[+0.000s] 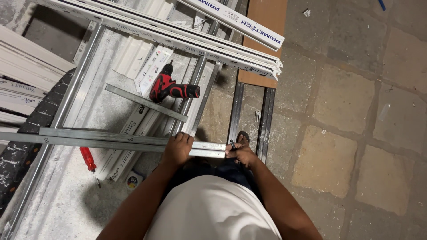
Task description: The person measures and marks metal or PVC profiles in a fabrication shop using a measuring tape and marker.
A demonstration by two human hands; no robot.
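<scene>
**Hands on a metal channel, workbench seen from above**

Head view. Left hand (177,149) wraps over the long grey metal channel (111,141), fingers curled across its top, gripping near the right end. The channel lies crosswise on the dusty white workbench (58,200), its right end jutting past the bench edge. Right hand (240,153) is closed around a dark marker pen (232,144), tip pointing at the channel's end face; whether it touches the metal cannot be told.

Counts on the bench: one red-and-black cordless drill (171,87), lying on its side; one shorter metal strip (144,102), set diagonally just below the drill; one red-handled screwdriver (89,161) beneath the channel, near the bench's front; one small round tape roll (132,181) close to the left forearm. No open containers visible.

Across the top, a bundle of white plastic profiles (187,40) lies diagonally; several in the stack, exact number unclear. More white profiles are stacked at the left edge (22,80). Two dark metal rails (251,115) rest on the stone-paved floor (356,133), beside a brown board (264,26).
</scene>
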